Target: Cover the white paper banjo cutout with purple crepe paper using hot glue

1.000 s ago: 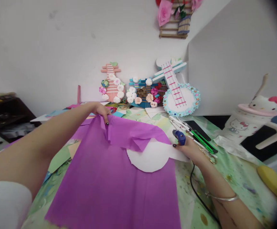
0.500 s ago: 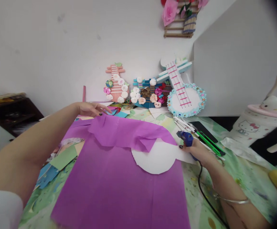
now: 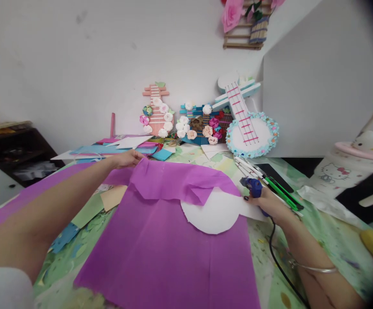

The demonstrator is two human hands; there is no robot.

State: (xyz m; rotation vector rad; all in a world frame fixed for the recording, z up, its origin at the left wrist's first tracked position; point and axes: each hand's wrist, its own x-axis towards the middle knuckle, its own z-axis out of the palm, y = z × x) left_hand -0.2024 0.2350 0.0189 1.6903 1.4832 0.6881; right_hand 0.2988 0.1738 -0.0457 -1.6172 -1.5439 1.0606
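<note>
A large sheet of purple crepe paper [image 3: 173, 253] lies over the table, its far edge folded back toward me. My left hand [image 3: 128, 159] pinches the folded sheet's far left corner between thumb and fingers. On the purple paper rests a white cardboard cutout [image 3: 212, 214] with a round body and a narrow neck pointing right; the fold covers its upper part. Over that neck, my right hand [image 3: 266, 204] is wrapped around a blue hot glue gun [image 3: 253, 187], whose nozzle points left and away from me. A black cord [image 3: 279, 266] trails from its handle toward me.
Paper-flower instrument crafts [image 3: 157, 111] and a white banjo-like one [image 3: 251, 133] lean against the wall. Green cutters [image 3: 283, 193] and white sticks lie right of the glue gun. A Hello Kitty cup [image 3: 337, 167] stands far right. Colored paper scraps [image 3: 90, 210] lie at left.
My left hand has drawn its fingers together on the corner and moved slightly down, shifting the purple paper to the right. A purple strip at the left has come into view. The glue gun stays nearly still.
</note>
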